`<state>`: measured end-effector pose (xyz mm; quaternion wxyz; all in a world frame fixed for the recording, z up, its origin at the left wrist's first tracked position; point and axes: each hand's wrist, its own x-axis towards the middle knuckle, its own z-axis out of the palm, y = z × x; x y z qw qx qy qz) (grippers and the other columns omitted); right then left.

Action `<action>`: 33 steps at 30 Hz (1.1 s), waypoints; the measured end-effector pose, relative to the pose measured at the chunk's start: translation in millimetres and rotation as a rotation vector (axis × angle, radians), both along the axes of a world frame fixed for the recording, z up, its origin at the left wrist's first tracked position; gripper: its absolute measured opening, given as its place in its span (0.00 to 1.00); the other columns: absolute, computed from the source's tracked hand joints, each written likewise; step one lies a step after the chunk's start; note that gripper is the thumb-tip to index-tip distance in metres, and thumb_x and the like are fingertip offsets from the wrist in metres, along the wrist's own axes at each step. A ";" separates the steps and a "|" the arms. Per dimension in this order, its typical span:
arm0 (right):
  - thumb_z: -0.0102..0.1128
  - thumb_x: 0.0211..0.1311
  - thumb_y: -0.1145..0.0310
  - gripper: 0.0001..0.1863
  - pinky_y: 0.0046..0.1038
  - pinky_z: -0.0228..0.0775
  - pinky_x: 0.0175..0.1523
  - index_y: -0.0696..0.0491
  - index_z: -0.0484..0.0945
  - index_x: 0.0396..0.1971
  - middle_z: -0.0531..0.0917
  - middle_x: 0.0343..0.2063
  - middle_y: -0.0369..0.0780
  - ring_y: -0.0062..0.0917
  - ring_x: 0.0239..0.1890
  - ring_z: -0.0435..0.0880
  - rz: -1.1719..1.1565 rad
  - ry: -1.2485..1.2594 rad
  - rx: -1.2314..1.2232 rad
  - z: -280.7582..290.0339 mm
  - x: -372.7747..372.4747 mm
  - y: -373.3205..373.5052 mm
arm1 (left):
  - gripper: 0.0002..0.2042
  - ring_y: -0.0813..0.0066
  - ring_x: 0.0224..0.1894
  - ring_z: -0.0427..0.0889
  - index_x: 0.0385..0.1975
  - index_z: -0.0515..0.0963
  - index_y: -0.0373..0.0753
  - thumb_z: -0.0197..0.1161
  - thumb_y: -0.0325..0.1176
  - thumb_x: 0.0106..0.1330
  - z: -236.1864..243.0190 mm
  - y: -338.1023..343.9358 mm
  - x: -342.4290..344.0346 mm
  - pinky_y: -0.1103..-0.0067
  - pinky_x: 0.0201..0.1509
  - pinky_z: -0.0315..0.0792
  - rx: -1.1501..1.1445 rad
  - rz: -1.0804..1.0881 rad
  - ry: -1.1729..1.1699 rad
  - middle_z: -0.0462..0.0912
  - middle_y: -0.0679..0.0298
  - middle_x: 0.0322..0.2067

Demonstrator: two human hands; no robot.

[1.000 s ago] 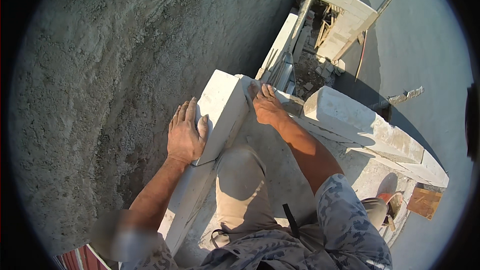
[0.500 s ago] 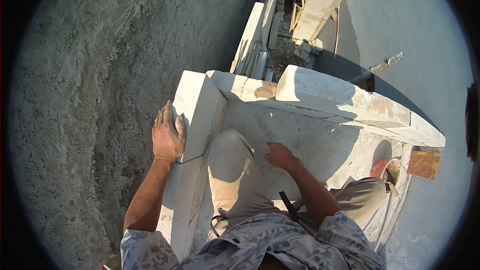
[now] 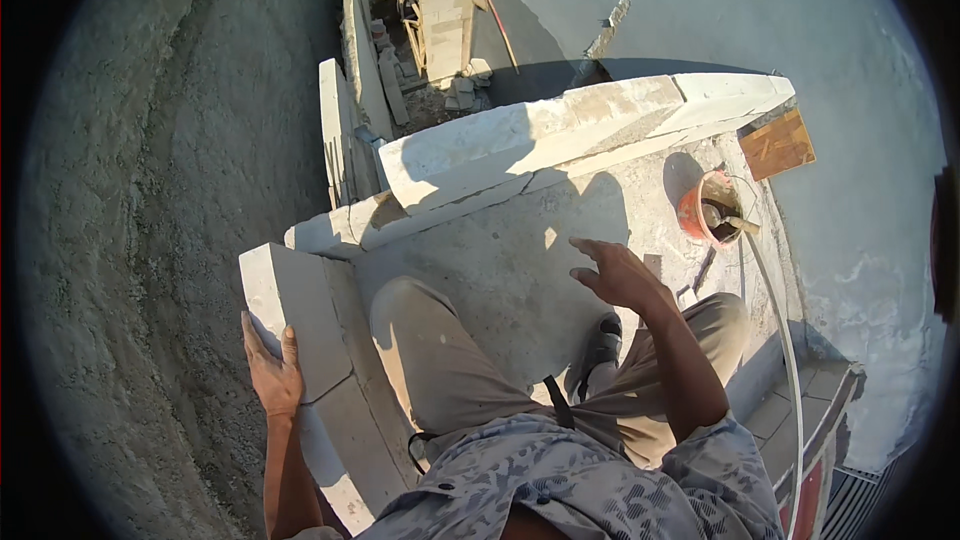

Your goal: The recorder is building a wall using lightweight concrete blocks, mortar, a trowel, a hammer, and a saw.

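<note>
My left hand (image 3: 275, 375) lies on the outer side of a white building block (image 3: 310, 325), fingers stretched and thumb apart. That block stands at the corner of a low block wall, end to end with another block (image 3: 375, 450) nearer to me. My right hand (image 3: 625, 275) hovers over the concrete floor with nothing in it, fingers partly spread. Farther right stands an orange-red bucket (image 3: 692, 212) with a tool in it, its light handle (image 3: 742, 225) leaning over the rim.
A second run of white blocks (image 3: 460, 160) crosses ahead, with brown mortar (image 3: 383, 210) near its left end. Beyond the left wall is a rough earth bank (image 3: 150, 240). A wooden board (image 3: 778, 145) and a pale hose or pole (image 3: 790, 370) are on the right.
My view has swung to the right, bringing the whole bucket into sight. My right hand has moved right and forward, its fingers opening out. My left hand stays on the block.
</note>
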<state>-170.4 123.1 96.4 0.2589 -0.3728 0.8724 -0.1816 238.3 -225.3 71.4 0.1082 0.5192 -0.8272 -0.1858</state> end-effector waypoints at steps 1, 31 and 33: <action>0.69 0.64 0.65 0.29 0.38 0.77 0.61 0.57 0.75 0.64 0.84 0.54 0.55 0.46 0.57 0.84 -0.019 0.103 -0.024 2.8 -9.8 17.9 | 0.48 0.40 0.75 0.59 0.76 0.50 0.29 0.53 0.66 0.72 -2.2 -0.9 0.9 0.59 0.77 0.59 -0.004 -0.010 0.015 0.59 0.37 0.72; 0.65 0.69 0.58 0.14 0.22 0.55 0.19 0.54 0.79 0.33 0.71 0.16 0.29 0.14 0.14 0.66 -0.994 -0.127 -0.756 -145.2 -328.0 291.7 | 0.40 0.50 0.74 0.63 0.74 0.59 0.32 0.56 0.59 0.75 -28.3 -24.1 16.5 0.65 0.77 0.57 -0.099 0.004 0.015 0.66 0.43 0.71; 0.62 0.72 0.57 0.16 0.23 0.56 0.19 0.56 0.80 0.34 0.71 0.15 0.31 0.16 0.13 0.66 -0.952 -0.178 -0.775 -92.8 -294.8 235.4 | 0.40 0.49 0.74 0.64 0.74 0.59 0.32 0.56 0.59 0.75 -25.0 -24.6 20.0 0.65 0.76 0.58 -0.090 0.017 0.003 0.66 0.43 0.71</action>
